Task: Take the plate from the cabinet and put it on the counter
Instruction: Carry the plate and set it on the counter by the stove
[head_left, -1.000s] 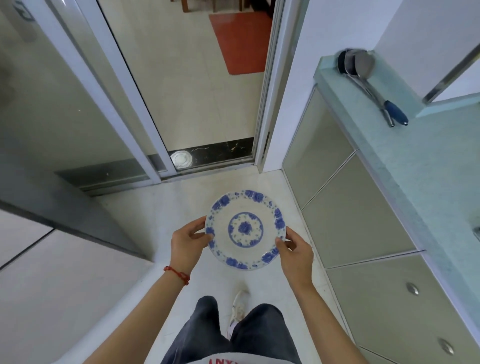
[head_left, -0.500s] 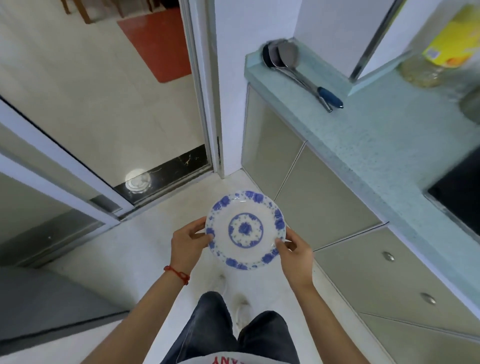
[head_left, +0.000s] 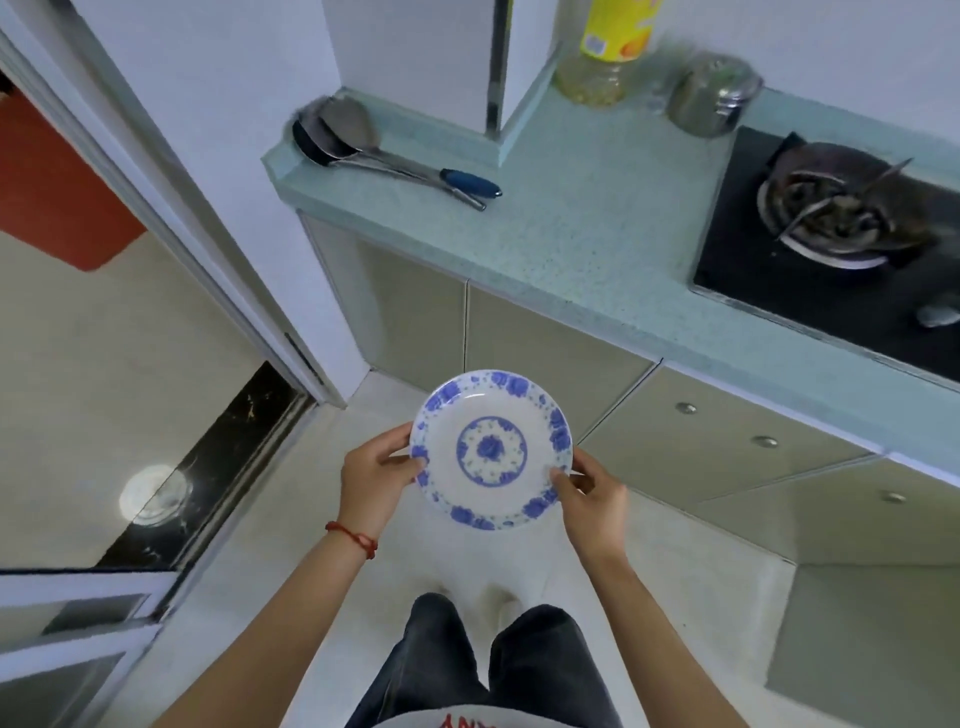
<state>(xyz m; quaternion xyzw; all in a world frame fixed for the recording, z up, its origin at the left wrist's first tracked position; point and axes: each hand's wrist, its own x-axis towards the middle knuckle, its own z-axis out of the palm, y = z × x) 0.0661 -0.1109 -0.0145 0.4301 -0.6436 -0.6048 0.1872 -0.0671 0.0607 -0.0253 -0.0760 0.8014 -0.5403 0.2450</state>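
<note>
Head view: the plate (head_left: 492, 449) is held level over the floor, well short of the counter (head_left: 597, 244), the left hand (head_left: 376, 480) and right hand (head_left: 589, 499) each closed on opposite rims. Best to keep it flat and set it on the bare stretch between the ladles (head_left: 395, 156) and stove (head_left: 841, 228).

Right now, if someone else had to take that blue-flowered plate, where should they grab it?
Probably by the rim of the plate, on its far edge, toward the counter. It is held about level, face up, with the left hand and right hand pinching the left and right edges, so the far and near rim stay free for a thumb-over, fingers-under grip.
</note>
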